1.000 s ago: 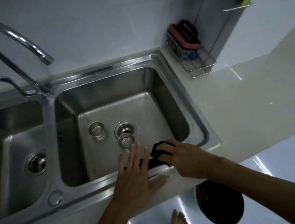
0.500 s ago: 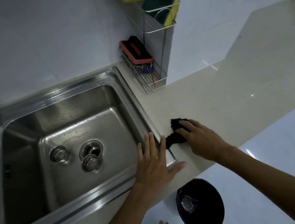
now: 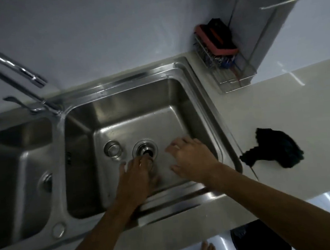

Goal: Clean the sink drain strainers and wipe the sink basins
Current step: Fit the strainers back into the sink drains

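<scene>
My left hand [image 3: 136, 172] is down in the right basin [image 3: 190, 111], fingers curled over the strainer [image 3: 150, 165] lying just near-side of the open drain [image 3: 145, 152]; I judge it is closing on it, but the hand hides the contact, so I cannot tell whether the grip has it. The risk I see is a wet steel strainer slipping from a half-set hold and clattering across the basin floor, or dropping skew into the drain. My right hand [image 3: 190, 158] hovers beside it, fingers spread and holding nothing, palm down, forearm angled in over the sink's front rim. The second strainer [image 3: 113, 151] sits loose just left of the drain, easy to knock. The left basin's drain [image 3: 46, 181] still holds its fitting. The dark cloth [image 3: 276, 149] lies on the tabletop [image 3: 307, 113] right of the sink, so neither hand has anything to wipe with.
</scene>
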Tool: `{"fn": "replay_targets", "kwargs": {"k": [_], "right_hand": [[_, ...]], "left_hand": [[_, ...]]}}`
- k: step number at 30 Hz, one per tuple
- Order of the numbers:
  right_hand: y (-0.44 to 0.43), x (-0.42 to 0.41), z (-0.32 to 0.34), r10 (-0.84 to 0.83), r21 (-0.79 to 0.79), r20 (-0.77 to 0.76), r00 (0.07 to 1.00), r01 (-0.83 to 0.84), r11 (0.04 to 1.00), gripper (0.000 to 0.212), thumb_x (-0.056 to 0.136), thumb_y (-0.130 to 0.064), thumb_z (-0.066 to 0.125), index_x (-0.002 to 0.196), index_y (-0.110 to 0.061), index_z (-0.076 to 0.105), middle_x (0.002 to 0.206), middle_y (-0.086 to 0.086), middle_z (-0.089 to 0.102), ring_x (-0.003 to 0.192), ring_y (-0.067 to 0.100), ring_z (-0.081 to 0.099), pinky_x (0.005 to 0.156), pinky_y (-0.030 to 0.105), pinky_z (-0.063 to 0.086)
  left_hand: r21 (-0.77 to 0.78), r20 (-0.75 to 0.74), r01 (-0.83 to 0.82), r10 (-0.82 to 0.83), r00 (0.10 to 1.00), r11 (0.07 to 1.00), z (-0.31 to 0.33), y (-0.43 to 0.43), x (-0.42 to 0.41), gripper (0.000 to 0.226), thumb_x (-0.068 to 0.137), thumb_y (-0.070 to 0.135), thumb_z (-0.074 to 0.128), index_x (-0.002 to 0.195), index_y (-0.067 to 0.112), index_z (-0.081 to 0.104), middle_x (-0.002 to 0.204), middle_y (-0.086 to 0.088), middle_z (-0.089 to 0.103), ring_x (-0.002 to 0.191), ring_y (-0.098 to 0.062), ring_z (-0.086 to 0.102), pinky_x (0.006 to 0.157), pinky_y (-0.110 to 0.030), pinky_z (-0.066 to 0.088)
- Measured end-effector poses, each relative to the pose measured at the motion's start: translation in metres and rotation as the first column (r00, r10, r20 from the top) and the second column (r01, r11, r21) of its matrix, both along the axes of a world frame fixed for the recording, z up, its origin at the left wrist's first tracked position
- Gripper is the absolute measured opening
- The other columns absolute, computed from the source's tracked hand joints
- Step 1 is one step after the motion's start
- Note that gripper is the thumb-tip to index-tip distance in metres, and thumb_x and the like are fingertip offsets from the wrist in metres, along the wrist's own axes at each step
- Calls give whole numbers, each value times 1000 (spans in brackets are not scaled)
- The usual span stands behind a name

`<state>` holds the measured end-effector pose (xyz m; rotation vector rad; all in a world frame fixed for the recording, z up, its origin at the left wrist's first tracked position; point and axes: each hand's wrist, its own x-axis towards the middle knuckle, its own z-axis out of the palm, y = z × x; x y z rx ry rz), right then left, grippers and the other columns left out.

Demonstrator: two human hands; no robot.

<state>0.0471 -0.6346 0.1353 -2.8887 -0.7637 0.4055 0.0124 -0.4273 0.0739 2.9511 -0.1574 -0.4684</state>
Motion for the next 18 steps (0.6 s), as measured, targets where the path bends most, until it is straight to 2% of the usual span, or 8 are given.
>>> {"fn": "replay_targets", "kwargs": {"k": [4,8,12,16,18], "right_hand": [[68,32,-73,-5,-85,-139,990,-7,996,73,82,-54,71,140,-18,45,139,12,52,124,36,51,103,47,43],[106,46,-125,-13,-154,-224,975,-23,988,97,74,-59,78,149,-15,35,146,17,47,127,39,51,104,50,44],[122,65,-143,-60,-116,-194,979,38,993,83,81,-63,66,143,-13,44,143,14,52,124,36,53,101,46,44],[124,92,-150,-73,-100,-164,984,57,993,82,81,-60,70,143,-14,44,137,11,58,119,33,57,97,43,46],[124,100,-153,-65,-95,-107,992,55,994,81,80,-59,71,143,-15,45,134,9,58,117,31,57,95,43,48]], "left_hand": [[158,-157,21,4,988,987,-41,53,31,74,91,50,67,153,24,36,149,-2,47,139,-29,44,119,-47,26],[165,-180,132,-102,978,977,-77,59,49,73,92,43,67,153,24,32,147,-3,45,140,-26,42,117,-48,23],[113,-75,163,-155,985,980,-94,59,73,58,101,36,52,154,21,33,151,-4,41,141,-25,39,115,-41,27],[72,-57,179,-175,983,981,-103,59,103,48,103,32,53,147,15,42,144,-6,48,134,-27,44,110,-42,29],[74,29,173,-176,984,982,-109,60,115,40,103,27,49,140,12,46,140,-8,48,129,-29,45,105,-41,30]]}}
